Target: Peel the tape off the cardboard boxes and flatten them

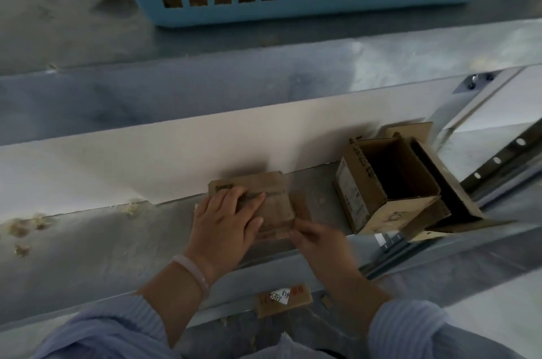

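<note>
Head view: the flattened box (pixel 272 200) lies just below the centre of the frame, on the grey metal bench (pixel 102 241) against a pale wall strip. The left hand (pixel 227 220) rests on its left part, fingers straight and slightly spread, pressing it down. The right hand (pixel 319 241) is at the box's lower right corner. It is motion-blurred, so I cannot tell whether its fingers pinch tape, grip the cardboard edge or hold nothing.

If that hand is pulling tape, the likely failure is tearing. A sharp tug would probably snap the strip or lift the paper skin, leaving bits stuck. If the pressing palm eases, the box may skid right with the pull, toward the open box (pixel 390 182) standing just beside it at right of centre, or over the bench's near edge. A cardboard scrap (pixel 283 300) with a white label lies below that edge.

The flattened box lies face up and looks nearly square. Its slightly longer side seems to run left to right, as does a rough seam across its upper part. The open box is tilted, its mouth facing up toward the camera and its flaps splayed to the lower right.

A blue basket (pixel 293 11) holding brown material sits in the upper frame.
</note>
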`<state>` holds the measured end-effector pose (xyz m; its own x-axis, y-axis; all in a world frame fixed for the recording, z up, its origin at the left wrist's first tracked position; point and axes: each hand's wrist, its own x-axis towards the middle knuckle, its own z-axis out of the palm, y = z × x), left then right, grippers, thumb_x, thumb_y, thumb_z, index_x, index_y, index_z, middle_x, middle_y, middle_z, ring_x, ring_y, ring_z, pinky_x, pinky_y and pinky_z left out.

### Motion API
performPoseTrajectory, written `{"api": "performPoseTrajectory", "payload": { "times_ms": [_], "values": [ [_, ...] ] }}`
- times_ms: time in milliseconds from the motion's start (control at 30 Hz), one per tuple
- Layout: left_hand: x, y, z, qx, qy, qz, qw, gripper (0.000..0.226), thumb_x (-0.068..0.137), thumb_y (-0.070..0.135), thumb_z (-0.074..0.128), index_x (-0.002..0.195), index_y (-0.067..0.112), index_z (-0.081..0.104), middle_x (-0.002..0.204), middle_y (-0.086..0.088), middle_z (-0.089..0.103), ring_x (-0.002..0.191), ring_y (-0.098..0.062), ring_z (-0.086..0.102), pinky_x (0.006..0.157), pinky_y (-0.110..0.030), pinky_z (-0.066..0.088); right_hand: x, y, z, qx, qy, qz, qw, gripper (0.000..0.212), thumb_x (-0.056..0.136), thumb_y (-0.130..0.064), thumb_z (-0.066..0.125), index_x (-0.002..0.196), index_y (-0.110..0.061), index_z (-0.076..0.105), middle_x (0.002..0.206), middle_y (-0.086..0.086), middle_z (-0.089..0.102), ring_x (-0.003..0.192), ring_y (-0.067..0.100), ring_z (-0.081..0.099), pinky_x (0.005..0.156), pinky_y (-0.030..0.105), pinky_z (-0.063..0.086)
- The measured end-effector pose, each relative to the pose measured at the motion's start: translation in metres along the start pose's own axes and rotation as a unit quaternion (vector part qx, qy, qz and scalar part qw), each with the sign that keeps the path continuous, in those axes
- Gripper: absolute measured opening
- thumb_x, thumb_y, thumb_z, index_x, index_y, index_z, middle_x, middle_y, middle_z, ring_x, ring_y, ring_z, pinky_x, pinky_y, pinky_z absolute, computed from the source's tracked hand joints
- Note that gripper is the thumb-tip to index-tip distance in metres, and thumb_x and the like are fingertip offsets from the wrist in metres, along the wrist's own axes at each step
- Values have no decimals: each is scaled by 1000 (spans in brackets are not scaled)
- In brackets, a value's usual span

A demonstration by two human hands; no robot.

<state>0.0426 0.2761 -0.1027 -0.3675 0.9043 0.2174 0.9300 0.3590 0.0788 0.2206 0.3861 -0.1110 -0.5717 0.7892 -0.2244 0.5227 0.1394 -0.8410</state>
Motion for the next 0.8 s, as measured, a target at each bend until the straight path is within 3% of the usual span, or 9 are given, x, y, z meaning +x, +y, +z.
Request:
{"api": "performPoseTrajectory", "payload": {
  "times_ms": [100,200,433,700,800],
  "values": [
    [0,2,-1,-3,-4,-5,1000,47,94,50,32,130,34,57,127,-4,55,112,-29,53,90,-45,43,2,-2,4,2,32,41,999,19,87,-40,68,104,-34,73,88,-22,69,78,-3,63,66,11,46],
    [1,2,-1,-9,-14,-12,1000,48,93,51,31,131,35,57,128,-3,54,112,-29,52,92,-46,44,5,-9,1,10,48,44,998,15,87,-38,69,100,-31,72,82,-21,67,74,-3,62,62,11,45],
    [1,1,-1,-8,-22,-12,1000,50,94,53,29,132,35,56,128,-2,53,114,-28,50,92,-46,43,4,-18,2,4,60,2,998,25,80,-41,77,92,-21,68,82,-14,67,77,0,62,68,17,51],
    [1,-1,-2,-12,-21,-6,1000,49,94,53,30,132,36,56,129,-1,52,115,-26,49,93,-46,42,4,-12,-6,-12,76,-40,996,5,88,-31,70,89,-27,72,78,-19,66,74,-6,61,63,8,44],
    [0,1,-3,-11,-20,-8,1000,49,94,53,30,131,35,57,129,-1,53,115,-27,50,92,-46,42,4,-18,-5,18,46,-24,998,20,80,-43,76,89,-30,64,84,-15,66,78,-3,62,68,14,50]
  ]
}}
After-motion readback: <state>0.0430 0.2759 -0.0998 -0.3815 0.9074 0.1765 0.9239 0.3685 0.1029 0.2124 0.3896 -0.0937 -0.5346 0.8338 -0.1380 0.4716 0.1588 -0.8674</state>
